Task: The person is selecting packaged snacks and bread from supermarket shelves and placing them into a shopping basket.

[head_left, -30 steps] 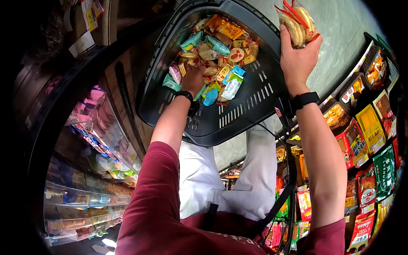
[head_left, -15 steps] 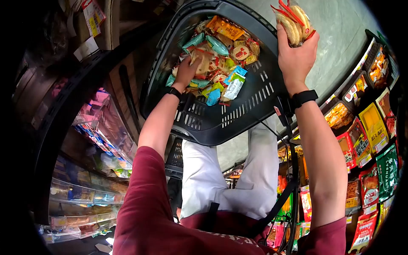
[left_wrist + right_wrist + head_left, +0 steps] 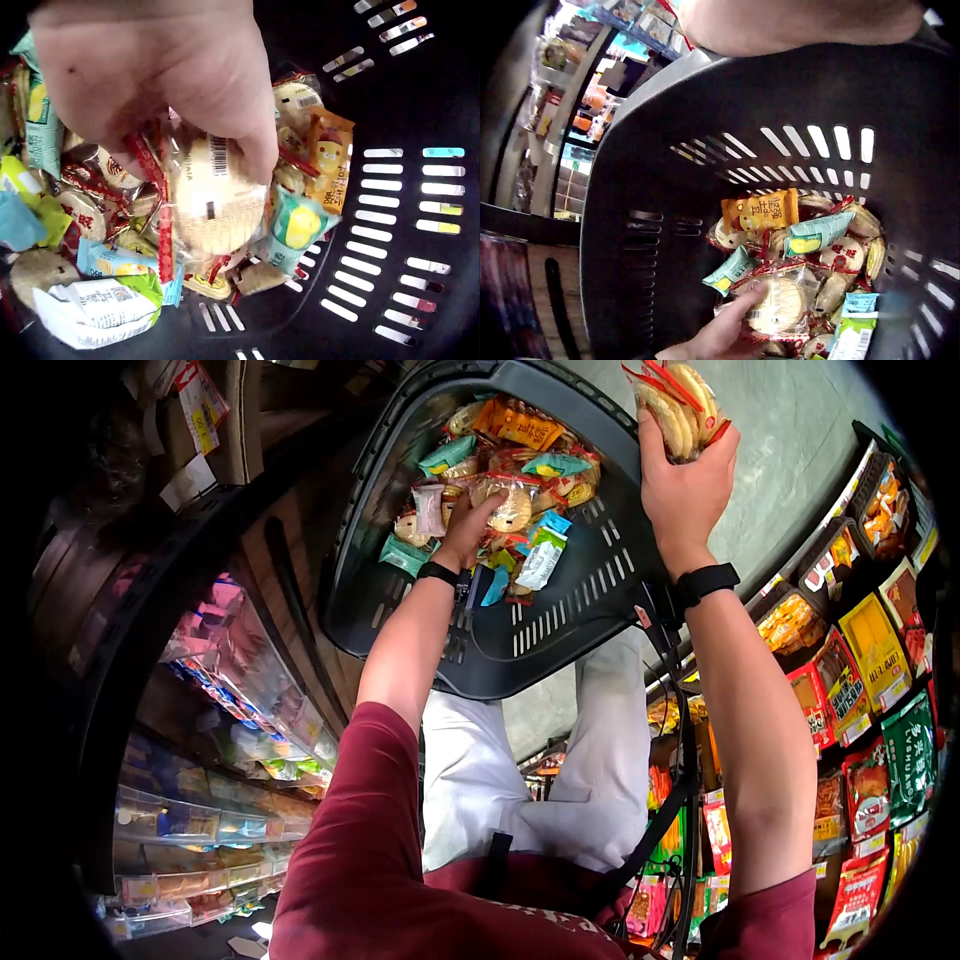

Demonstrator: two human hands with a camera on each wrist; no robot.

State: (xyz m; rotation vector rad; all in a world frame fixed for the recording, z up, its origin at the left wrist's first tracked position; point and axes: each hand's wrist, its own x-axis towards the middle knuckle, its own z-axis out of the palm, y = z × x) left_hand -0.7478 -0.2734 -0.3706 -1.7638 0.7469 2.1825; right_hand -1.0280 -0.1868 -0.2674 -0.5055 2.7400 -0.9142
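Inside the black basket [image 3: 600,600], the left hand [image 3: 463,532] pinches a clear packet with a round pale cracker [image 3: 513,510]; the left wrist view shows this cracker packet [image 3: 217,199] under the hand [image 3: 161,82], with a barcode on it. Around it lie small wrapped snacks: an orange packet [image 3: 522,426], teal packets [image 3: 448,455] and a white-green one [image 3: 541,558]. At the basket's far right rim, the right hand [image 3: 688,500] grips several clear, red-edged cracker packets [image 3: 682,410]. The right wrist view shows the left hand [image 3: 724,330] at the cracker packet [image 3: 778,304].
Shelves with bagged snacks [image 3: 875,650] stand on the right. To the left are clear bins [image 3: 165,820] and a pink-packet display [image 3: 225,625]. Price tags [image 3: 200,420] hang at the upper left. The person's legs [image 3: 470,770] are below the basket, with a dark strap [image 3: 655,840] beside them.
The left hand moved left with a packet, then back right over the pile, where it holds a round cracker packet. Some snacks have shifted. The right hand keeps its packets.
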